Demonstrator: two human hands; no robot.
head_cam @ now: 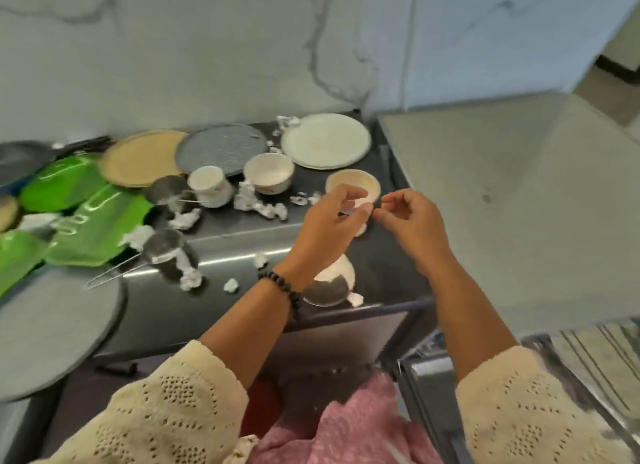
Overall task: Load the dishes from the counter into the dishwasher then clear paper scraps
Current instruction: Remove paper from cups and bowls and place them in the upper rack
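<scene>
Your left hand (332,217) sits mid-frame with its fingers (362,205) curled, pinching what looks like a small white paper scrap (362,203); blur makes that hard to confirm. Your right hand (412,221) hovers just beside it, fingers loosely curled and holding nothing. The tan bowl (353,183) stands upright, mouth up, on the bench (242,241) just above both hands in the frame. It is round, so it has no long axis, and your left fingers are nearer. The plates (325,141) lie flat further up the frame.
</scene>
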